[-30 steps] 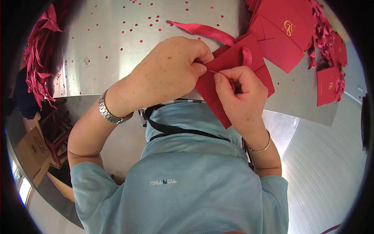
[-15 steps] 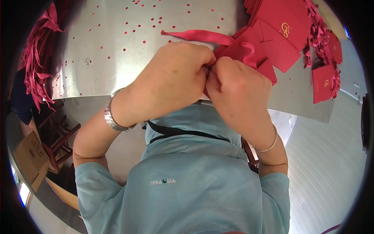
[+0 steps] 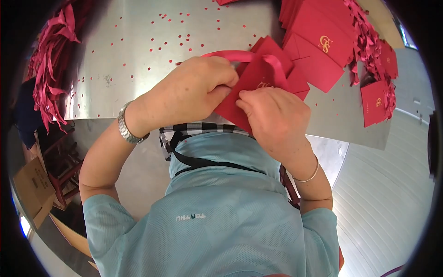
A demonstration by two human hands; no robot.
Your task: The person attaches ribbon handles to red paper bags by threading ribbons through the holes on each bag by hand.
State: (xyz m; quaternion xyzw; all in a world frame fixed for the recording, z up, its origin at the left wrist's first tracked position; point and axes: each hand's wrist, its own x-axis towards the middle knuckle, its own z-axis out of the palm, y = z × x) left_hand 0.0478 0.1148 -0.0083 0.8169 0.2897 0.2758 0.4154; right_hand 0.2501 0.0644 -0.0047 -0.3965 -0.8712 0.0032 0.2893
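A small red paper gift bag (image 3: 260,69) with a gold print lies tilted in front of me at the table's near edge. My left hand (image 3: 196,87) is closed at its left side, fingers curled in against the bag; exactly what the fingertips pinch is hidden. Over the lower front of the bag, my right hand (image 3: 279,117) is closed on it, thumb and fingers pressed together. A red ribbon (image 3: 233,56) runs from behind my left hand across to the bag and loops down over its front toward my right hand.
More red bags (image 3: 318,41) are stacked at the right, with bunched ribbon handles (image 3: 367,39) beside them. Long red ribbons (image 3: 48,78) hang over the table's left edge. Small red paper dots are scattered on the metal table (image 3: 120,92). A cardboard box (image 3: 34,189) and stool (image 3: 67,180) stand lower left.
My hands, pressed together before, have moved apart, left hand to the left and right hand lower. The bag's printed front now shows between them, and the ribbon has shifted with it.
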